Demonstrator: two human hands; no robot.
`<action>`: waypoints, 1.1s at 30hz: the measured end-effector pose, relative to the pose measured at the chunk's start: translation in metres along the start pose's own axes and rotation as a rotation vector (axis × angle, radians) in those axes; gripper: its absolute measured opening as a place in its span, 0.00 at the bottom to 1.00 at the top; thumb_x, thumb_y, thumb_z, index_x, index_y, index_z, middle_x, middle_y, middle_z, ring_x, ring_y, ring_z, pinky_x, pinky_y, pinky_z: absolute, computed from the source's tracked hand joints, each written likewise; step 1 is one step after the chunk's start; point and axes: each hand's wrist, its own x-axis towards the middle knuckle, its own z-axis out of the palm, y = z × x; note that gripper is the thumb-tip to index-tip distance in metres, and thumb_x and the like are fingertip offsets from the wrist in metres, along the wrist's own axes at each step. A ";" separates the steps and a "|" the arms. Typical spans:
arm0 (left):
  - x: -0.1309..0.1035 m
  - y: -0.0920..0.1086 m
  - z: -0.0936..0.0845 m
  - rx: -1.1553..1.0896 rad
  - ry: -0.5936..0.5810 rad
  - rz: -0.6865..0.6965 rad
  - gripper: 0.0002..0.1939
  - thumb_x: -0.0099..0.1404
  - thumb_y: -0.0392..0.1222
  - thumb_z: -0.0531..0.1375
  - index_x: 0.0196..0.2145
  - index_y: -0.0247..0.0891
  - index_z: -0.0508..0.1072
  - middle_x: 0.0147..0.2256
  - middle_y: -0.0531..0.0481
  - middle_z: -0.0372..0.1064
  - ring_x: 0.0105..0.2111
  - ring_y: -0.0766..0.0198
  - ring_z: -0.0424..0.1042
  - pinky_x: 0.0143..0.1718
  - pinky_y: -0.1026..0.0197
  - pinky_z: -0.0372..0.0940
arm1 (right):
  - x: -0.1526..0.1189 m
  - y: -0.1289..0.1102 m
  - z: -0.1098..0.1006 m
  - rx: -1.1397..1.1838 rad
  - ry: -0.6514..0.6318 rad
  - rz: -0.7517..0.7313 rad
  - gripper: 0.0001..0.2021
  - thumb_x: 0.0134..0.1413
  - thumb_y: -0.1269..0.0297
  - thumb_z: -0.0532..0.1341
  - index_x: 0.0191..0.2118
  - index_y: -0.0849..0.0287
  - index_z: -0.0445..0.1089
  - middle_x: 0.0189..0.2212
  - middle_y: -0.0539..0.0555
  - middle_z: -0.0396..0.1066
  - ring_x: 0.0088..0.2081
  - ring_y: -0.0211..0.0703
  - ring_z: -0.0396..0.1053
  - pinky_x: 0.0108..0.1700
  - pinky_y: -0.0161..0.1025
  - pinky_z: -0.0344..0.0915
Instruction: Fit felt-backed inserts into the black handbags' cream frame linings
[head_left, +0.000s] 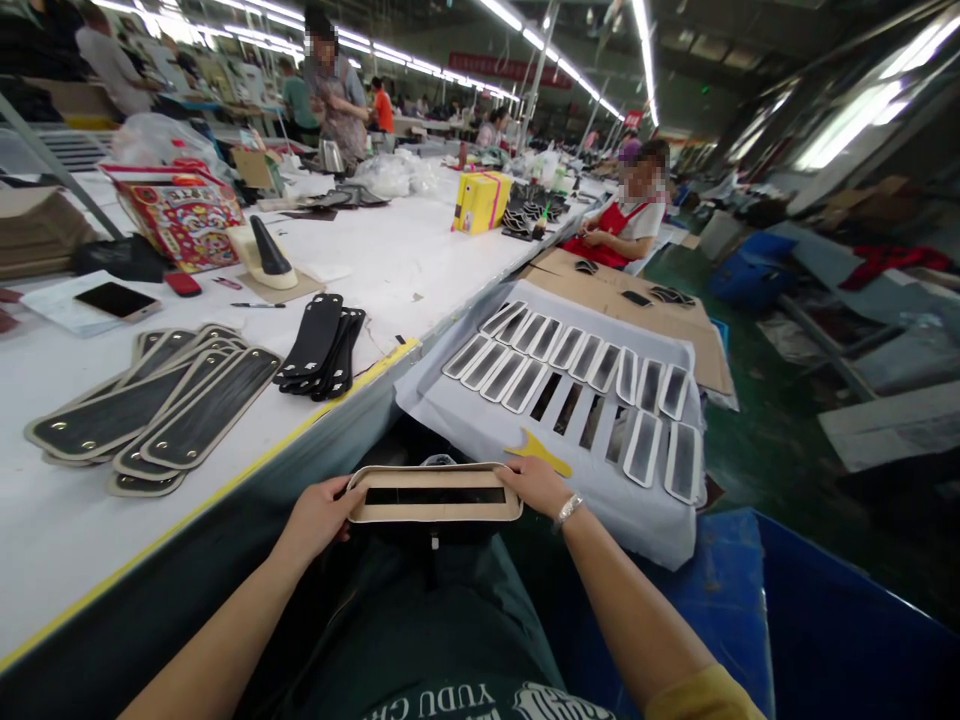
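Note:
Both hands hold a long beige frame-like piece [435, 514] with rounded corners, a raised rim and a narrow slot through which dark shows. My left hand [324, 518] pinches its left end, with the thumb on the face and the fingers behind. At the other end, my right hand [538, 487] is closed on the right corner; its fingers are partly hidden behind the piece. The piece is above my lap, in front of a dark green apron [450, 620]. Just beyond my right hand, a yellow flat forked piece [540, 453] lies on a grey cloth-covered board [480, 420].
Rows of dark, pale-edged panels [517, 380] lie on the board. Left, a white table [390, 260] carries beige-edged dark strips [202, 410], black strips [319, 340], a phone [116, 297] and a yellow box [480, 203]. A blue bin [825, 610] stands right. Co-workers sit and stand beyond.

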 end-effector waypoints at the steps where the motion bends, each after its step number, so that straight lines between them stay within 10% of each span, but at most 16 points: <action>1: -0.001 0.002 0.000 -0.003 -0.007 0.004 0.27 0.54 0.57 0.57 0.44 0.34 0.72 0.16 0.57 0.61 0.14 0.68 0.61 0.15 0.66 0.62 | 0.000 0.000 0.000 0.006 0.001 -0.004 0.17 0.56 0.58 0.51 0.21 0.60 0.65 0.17 0.48 0.59 0.23 0.36 0.58 0.27 0.33 0.50; 33: -0.009 -0.001 -0.008 0.017 -0.041 0.128 0.12 0.57 0.43 0.55 0.34 0.34 0.73 0.24 0.52 0.67 0.14 0.69 0.64 0.15 0.68 0.58 | -0.005 -0.003 0.006 -0.024 -0.053 -0.003 0.23 0.57 0.48 0.46 0.26 0.58 0.70 0.26 0.54 0.71 0.33 0.46 0.68 0.37 0.39 0.59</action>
